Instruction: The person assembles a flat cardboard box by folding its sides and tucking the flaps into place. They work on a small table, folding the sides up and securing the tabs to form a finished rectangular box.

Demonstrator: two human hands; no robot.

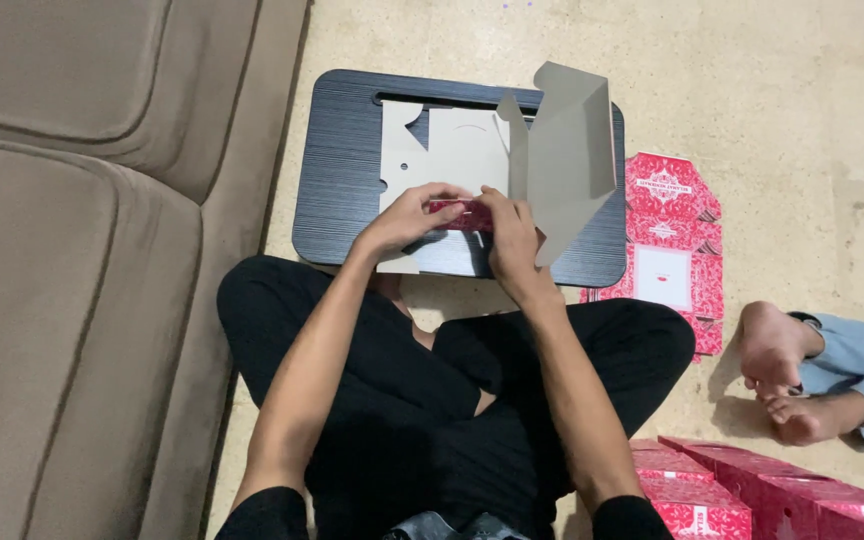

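Two hands folding a flat cardboard box blank on a black lap tray.

The left hand (407, 218) is closed in a pinch on the folded red edge of the box blank (452, 155), fingers curled over the top; the right hand (510, 235) grips the same red edge just beside it, fingertips nearly touching the left's; the blank lies grey side up beyond both hands, one panel standing upright just past the right hand; the black lap tray (337, 170) sits under both hands; a stack of flat red blanks (674, 240) lies on the floor right of the right hand; finished red boxes (742, 490) sit near the right elbow; another person's bare feet (782, 375) rest further right; a beige sofa (72, 250) runs along the left arm's side.
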